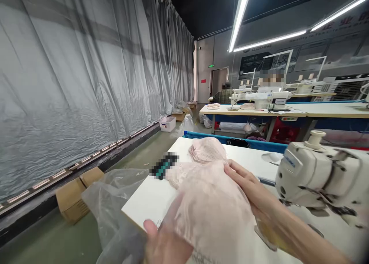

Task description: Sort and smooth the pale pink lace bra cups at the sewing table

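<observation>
Grey plastic sheeting (pixel 86 71) hangs along the left wall of a sewing workshop, with cardboard boxes (pixel 76 194) on the floor below it. On the white tabletop (pixel 150 200) lies a pile of pale pink fabric (pixel 210 194), just left of a sewing machine (pixel 319 175). Both hands are on the pile: the right hand (pixel 245 183) rests flat on top with fingers spread, and the left hand (pixel 164 243) grips its near edge, thumb up. A clear plastic bag (pixel 112 206) hangs off the tabletop's left edge.
</observation>
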A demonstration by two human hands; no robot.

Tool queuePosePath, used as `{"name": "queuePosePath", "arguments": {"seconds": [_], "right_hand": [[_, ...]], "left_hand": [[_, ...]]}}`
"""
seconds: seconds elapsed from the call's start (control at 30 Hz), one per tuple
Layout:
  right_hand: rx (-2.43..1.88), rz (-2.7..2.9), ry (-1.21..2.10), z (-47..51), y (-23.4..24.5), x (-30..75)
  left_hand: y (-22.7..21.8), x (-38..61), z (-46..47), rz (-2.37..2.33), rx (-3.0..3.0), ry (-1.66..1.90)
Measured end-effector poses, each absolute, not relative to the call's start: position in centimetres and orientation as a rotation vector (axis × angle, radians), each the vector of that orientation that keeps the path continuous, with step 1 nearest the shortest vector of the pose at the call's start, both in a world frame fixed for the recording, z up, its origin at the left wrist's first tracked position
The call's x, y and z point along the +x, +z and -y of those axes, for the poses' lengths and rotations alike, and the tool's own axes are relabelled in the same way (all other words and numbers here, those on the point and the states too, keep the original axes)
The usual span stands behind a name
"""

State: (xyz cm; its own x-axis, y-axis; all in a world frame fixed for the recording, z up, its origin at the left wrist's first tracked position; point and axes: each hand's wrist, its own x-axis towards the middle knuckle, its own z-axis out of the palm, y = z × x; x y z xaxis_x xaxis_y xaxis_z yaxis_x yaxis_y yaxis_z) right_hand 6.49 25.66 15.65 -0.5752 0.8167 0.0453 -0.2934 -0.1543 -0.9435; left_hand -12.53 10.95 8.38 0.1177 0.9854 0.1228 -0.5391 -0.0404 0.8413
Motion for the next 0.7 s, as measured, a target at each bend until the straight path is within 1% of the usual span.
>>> {"name": "queuePosePath", "arguments": {"seconds": [0.07, 0.1, 0.2, 0.3, 0.4, 0.47, 0.57, 0.7], "right_hand": [[-0.648, 1.29, 1.693, -29.8, 15.3, 4.5], [-0.661, 1.274, 1.613, -32.0, 15.1, 3.7], [-0.714, 1.236, 1.356, -38.6, 14.4, 2.2], [-0.814, 1.242, 1.132, -44.8, 13.4, 1.8], [-0.991, 1.274, 0.951, -49.7, 11.4, 2.3], [-1.121, 1.325, 0.847, -52.0, 9.6, 2.8], [-1.304, 1.448, 0.732, -54.0, 7.0, 3.6], [-1.452, 1.608, 0.636, -54.9, 4.9, 4.1]], "left_hand": [[10.4, -13.5, -14.9, -0.52, 0.926, 1.486], [11.5, -14.0, -17.3, -0.552, 0.952, 1.506], [14.7, -14.8, -25.5, -0.906, 1.088, 1.535], [16.1, -15.0, -33.7, -1.085, 1.153, 1.502], [15.3, -14.7, -39.6, -1.329, 1.271, 1.459], [14.0, -14.5, -41.8, -1.502, 1.396, 1.365], [11.8, -14.5, -42.7, -1.684, 1.603, 1.112], [9.5, -14.5, -42.4, -1.765, 1.778, 0.775]]}}
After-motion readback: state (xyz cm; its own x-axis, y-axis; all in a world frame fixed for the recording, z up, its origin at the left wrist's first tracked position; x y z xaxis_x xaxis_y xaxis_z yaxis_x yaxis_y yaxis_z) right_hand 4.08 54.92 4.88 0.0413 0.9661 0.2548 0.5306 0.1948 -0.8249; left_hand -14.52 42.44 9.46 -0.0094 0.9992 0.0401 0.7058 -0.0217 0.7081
